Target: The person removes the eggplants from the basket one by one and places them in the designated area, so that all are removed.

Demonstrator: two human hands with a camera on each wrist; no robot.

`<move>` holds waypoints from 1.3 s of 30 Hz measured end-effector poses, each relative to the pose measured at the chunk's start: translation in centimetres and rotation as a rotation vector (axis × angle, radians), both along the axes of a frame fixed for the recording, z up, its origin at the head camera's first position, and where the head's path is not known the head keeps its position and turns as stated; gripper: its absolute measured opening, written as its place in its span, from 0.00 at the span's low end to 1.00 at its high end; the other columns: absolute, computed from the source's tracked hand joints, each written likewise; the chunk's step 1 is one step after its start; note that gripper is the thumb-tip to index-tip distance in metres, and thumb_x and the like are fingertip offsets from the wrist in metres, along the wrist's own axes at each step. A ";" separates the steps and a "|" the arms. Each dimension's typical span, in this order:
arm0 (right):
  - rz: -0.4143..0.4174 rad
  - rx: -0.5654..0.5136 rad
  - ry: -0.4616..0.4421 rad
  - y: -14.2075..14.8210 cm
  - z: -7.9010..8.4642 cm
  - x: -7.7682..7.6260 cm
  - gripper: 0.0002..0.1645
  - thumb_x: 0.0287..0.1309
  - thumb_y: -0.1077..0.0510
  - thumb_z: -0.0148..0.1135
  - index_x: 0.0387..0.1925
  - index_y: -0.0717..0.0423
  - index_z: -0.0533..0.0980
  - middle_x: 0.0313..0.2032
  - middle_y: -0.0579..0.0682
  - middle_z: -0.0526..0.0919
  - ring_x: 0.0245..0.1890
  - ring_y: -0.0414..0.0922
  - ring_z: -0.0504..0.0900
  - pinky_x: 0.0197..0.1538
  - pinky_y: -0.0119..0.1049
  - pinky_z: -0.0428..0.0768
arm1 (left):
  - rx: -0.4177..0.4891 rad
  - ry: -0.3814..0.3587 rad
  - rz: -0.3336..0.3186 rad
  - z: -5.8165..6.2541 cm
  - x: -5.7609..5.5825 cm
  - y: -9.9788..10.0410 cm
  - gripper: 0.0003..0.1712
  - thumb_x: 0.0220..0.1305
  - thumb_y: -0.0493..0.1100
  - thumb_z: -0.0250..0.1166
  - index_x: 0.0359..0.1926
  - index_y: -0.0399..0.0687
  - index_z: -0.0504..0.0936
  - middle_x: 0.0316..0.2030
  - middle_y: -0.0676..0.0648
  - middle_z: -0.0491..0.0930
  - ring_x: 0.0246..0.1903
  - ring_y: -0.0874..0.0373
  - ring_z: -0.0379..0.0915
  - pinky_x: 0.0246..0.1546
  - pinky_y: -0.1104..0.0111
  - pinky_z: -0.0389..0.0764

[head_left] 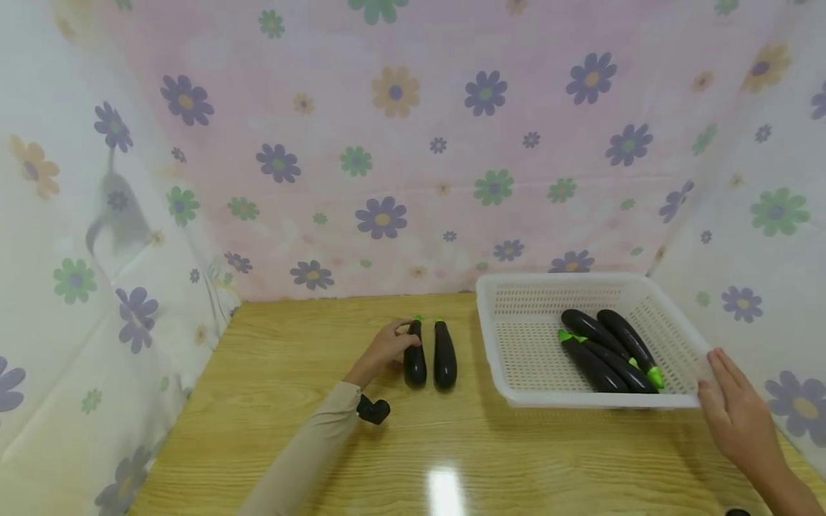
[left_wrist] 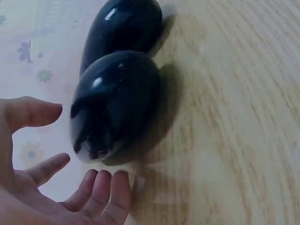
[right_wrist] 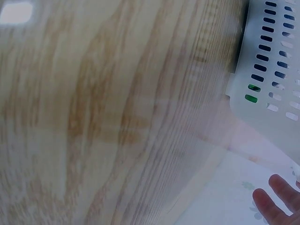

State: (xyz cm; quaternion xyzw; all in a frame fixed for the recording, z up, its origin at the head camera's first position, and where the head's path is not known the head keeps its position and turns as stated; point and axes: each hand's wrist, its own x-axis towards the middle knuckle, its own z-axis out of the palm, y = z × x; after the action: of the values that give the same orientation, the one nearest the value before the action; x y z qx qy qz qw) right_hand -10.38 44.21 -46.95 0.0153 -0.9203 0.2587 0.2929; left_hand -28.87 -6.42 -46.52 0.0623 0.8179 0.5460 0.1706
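Two dark purple eggplants lie side by side on the wooden table, the left eggplant (head_left: pixel 416 362) and the right eggplant (head_left: pixel 444 358). My left hand (head_left: pixel 389 347) is at the left eggplant, its digits spread about the upper part. In the left wrist view the nearer eggplant (left_wrist: pixel 115 105) shows its rounded end, and a gap separates it from the extended fingers (left_wrist: pixel 119 192). At the right, my right hand (head_left: pixel 738 408) rests its straight fingers against the rim of a white plastic basket (head_left: pixel 497 358). Several eggplants (head_left: pixel 594 365) with green caps lie inside it.
Flowered cloth (head_left: pixel 381 158) hangs behind the table (head_left: pixel 290 430) and along both sides. A black wrist-worn device (head_left: pixel 373 409) sits by the left cuff. The basket stands near the back right of the table, close to the cloth.
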 end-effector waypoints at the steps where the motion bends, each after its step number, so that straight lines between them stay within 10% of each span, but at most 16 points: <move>1: 0.003 0.000 -0.002 0.0 -0.1 0.0 0.32 0.66 0.63 0.43 0.70 0.66 0.54 0.71 0.58 0.50 0.71 0.56 0.46 0.71 0.45 0.39 | -0.007 0.008 0.001 0.1 0.0 -0.1 0.33 0.61 0.47 0.61 0.67 0.51 0.65 0.50 0.41 0.75 0.46 0.47 0.73 0.35 0.59 0.77; 8: -0.006 0.015 0.009 0.0 -0.1 0.1 0.32 0.65 0.64 0.43 0.69 0.66 0.54 0.71 0.59 0.52 0.71 0.52 0.47 0.71 0.36 0.38 | -0.019 0.064 0.027 1.6 0.2 0.2 0.32 0.63 0.47 0.61 0.67 0.51 0.66 0.47 0.42 0.73 0.31 0.48 0.66 0.28 0.59 0.70; 16: -0.001 0.017 0.009 0.1 0.4 0.0 0.31 0.65 0.64 0.43 0.69 0.67 0.54 0.70 0.61 0.52 0.70 0.55 0.48 0.71 0.44 0.39 | 0.077 0.072 0.048 4.2 0.4 1.9 0.28 0.60 0.47 0.63 0.62 0.55 0.72 0.54 0.42 0.70 0.48 0.43 0.70 0.43 0.51 0.76; 25: 0.018 -0.004 -0.029 -0.2 0.6 0.2 0.32 0.67 0.63 0.42 0.71 0.63 0.51 0.72 0.56 0.48 0.70 0.56 0.45 0.68 0.57 0.41 | 0.264 0.043 -0.024 7.2 1.6 4.8 0.22 0.62 0.45 0.62 0.58 0.51 0.75 0.51 0.43 0.73 0.49 0.46 0.71 0.49 0.46 0.73; 32: 0.010 -0.013 -0.008 -0.4 0.2 0.5 0.32 0.67 0.63 0.42 0.70 0.64 0.53 0.71 0.56 0.50 0.70 0.51 0.46 0.71 0.45 0.39 | 0.336 -0.005 -0.077 8.9 2.3 8.0 0.19 0.62 0.41 0.62 0.55 0.48 0.78 0.50 0.45 0.75 0.43 0.52 0.73 0.36 0.62 0.80; 39: 0.007 -0.008 0.006 -0.3 0.6 0.1 0.32 0.66 0.63 0.42 0.70 0.64 0.53 0.71 0.56 0.51 0.70 0.55 0.48 0.71 0.42 0.39 | 0.414 -0.059 -0.138 9.9 2.9 10.4 0.19 0.62 0.39 0.63 0.55 0.46 0.78 0.45 0.47 0.75 0.45 0.47 0.73 0.41 0.57 0.81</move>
State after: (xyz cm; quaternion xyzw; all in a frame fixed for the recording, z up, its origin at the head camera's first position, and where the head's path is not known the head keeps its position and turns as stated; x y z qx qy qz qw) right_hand -10.30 43.89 -46.37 0.0180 -0.9184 0.2636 0.2946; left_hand -26.02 3.95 -36.59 0.1360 0.6768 0.6908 0.2149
